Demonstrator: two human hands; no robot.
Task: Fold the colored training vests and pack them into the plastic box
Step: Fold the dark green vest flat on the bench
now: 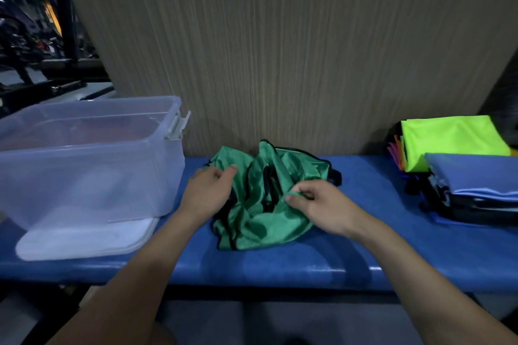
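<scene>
A clear plastic box point(89, 154) is seen at the left of the frame, standing on a blue bench point(280, 260). It is open at the top, and a whitish lid point(84, 241) lies under it. Something reddish is dimly seen low inside the box through its cloudy wall; what it is cannot be told. A latch point(178, 124) is raised at its right end.

At the centre of the frame a crumpled green vest point(263, 204) with black trim lies on the bench, just right of the box. The left hand point(208, 190) is laid on the vest's left edge, with fingers curled onto the cloth; whether the cloth is actually grasped cannot be told. A fold of the green cloth is pinched between thumb and fingers of the right hand point(319, 201).

At the right edge a stack of folded vests point(462, 176) rests on the bench, with a neon yellow-green one point(454, 137) behind and a light blue one point(482, 173) on top in front. A wood-grain panel point(280, 50) fills the background.
</scene>
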